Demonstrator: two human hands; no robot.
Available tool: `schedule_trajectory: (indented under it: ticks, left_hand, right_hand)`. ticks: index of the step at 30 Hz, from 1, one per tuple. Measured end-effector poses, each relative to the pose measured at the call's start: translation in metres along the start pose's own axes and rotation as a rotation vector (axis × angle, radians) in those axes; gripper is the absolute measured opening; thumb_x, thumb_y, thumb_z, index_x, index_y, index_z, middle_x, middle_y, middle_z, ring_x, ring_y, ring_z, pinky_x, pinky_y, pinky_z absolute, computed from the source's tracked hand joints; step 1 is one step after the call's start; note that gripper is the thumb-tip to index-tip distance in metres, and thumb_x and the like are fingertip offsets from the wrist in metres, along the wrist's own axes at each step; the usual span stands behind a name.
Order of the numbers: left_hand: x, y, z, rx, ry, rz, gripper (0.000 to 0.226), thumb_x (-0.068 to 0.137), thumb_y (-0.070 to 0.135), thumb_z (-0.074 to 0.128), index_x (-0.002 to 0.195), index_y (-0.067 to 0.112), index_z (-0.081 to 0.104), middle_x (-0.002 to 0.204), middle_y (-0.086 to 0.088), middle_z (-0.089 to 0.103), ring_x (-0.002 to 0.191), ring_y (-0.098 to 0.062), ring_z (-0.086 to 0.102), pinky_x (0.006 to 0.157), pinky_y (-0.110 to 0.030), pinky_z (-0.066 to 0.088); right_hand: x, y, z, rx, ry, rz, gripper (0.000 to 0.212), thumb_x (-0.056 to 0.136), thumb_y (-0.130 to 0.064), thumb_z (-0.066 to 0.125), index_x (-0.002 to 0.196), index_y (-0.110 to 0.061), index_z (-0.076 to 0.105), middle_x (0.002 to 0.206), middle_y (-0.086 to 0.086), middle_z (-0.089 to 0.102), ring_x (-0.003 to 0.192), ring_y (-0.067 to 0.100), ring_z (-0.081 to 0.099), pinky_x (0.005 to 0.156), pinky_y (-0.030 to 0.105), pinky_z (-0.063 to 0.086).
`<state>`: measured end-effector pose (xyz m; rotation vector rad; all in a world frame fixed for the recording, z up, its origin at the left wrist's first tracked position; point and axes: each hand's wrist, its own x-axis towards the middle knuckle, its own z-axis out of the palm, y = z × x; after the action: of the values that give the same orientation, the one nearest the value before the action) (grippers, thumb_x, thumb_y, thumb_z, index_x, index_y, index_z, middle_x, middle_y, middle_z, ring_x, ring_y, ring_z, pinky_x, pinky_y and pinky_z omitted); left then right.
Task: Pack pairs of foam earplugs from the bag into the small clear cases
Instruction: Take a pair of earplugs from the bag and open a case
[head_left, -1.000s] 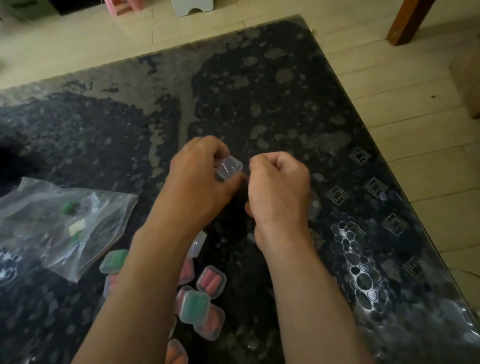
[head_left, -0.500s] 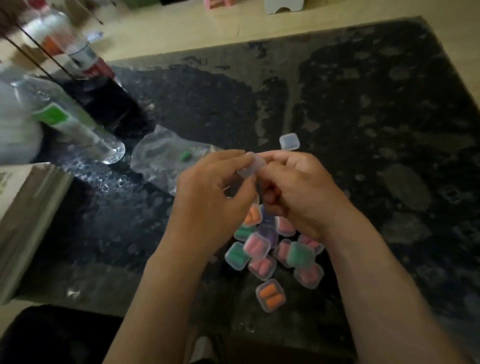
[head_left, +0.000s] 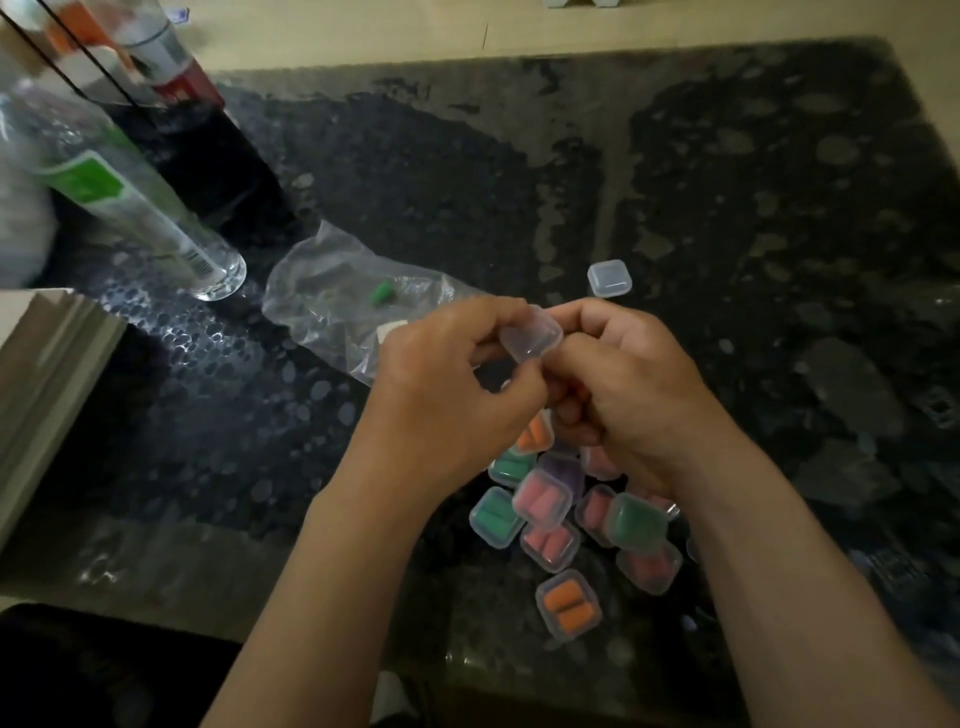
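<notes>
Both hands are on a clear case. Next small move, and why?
Probably pry the lid open: the clear case pinched between left hand and right hand looks shut and empty, while a green earplug lies in the bag.

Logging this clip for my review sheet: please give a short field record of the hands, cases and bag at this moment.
left hand: pinches held case
right hand: pinches the same case from the other side
held case contents: looks empty, no coloured plug seen
spare empty case: on table, beyond the hands
filled cases: heap under the wrists; pink, green, orange, purple
bag: lies on table, one green earplug visible inside
bottle: far left, clear
</notes>
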<state>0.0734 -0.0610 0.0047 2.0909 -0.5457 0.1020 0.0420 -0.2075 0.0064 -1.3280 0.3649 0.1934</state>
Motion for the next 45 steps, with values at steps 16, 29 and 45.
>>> schedule_trajectory:
  ticks: [16,29,45]
  left_hand:
    - [0.000,0.001,0.006,0.050,0.106,0.139,0.027,0.084,0.019,0.067,0.108,0.013,0.075,0.099,0.012,0.072,0.087,-0.004,0.073,0.079,-0.021,0.060]
    - [-0.002,0.001,0.011,0.202,0.136,0.314,0.014,0.086,0.009,0.070,0.097,0.005,0.076,0.086,-0.001,0.076,0.077,-0.007,0.068,0.070,-0.022,0.054]
    - [0.008,0.017,0.002,-0.616,0.183,-0.570,0.024,0.105,0.003,0.046,0.108,0.016,0.066,0.077,-0.011,0.076,0.068,-0.027,0.075,0.062,-0.043,0.063]
  right_hand:
    - [-0.001,-0.001,-0.005,-0.021,-0.022,-0.137,0.018,0.098,0.000,0.055,0.110,0.001,0.068,0.049,-0.006,0.055,0.039,0.003,0.050,0.038,0.016,0.038]
    - [-0.001,0.003,-0.005,-0.080,0.001,-0.218,0.010,0.096,0.004,0.057,0.100,0.006,0.066,0.055,0.010,0.048,0.036,0.007,0.046,0.036,0.017,0.038]
    - [0.004,0.007,-0.004,-0.065,0.048,-0.162,0.010,0.093,0.006,0.055,0.091,0.009,0.065,0.044,-0.006,0.044,0.032,0.000,0.041,0.035,0.012,0.033]
